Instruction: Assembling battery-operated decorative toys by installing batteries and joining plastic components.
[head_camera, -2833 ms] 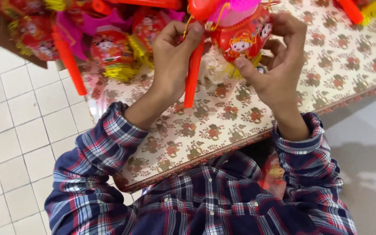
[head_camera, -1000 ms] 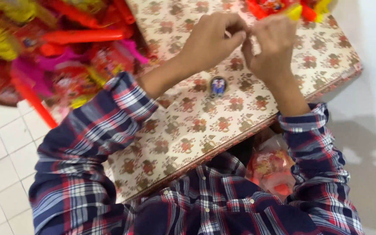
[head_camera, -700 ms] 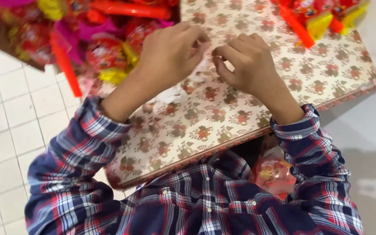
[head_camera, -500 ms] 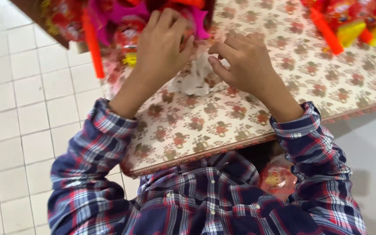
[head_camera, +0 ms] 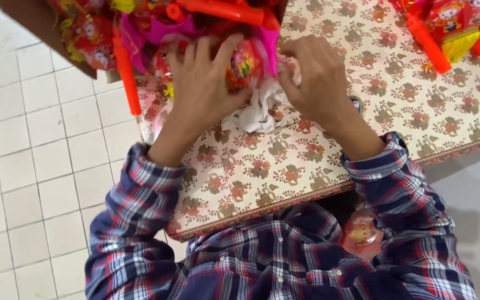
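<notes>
Working at far left corner of table (head_camera: pixel 306 183): left hand (head_camera: pixel 204 83) lay fingers spread over red lantern (head_camera: pixel 244 62); right hand (head_camera: pixel 315 78) pinched white wrapping (head_camera: pixel 256 108). Better steady lantern, tug gently.

A round red toy lantern with a bright cartoon picture (head_camera: pixel 244 64) is lying on the flowery table, at the edge of a pile of red toys. A crumpled white plastic bag (head_camera: pixel 259 108) is lying just below it, touching it, all scrunched up.
</notes>
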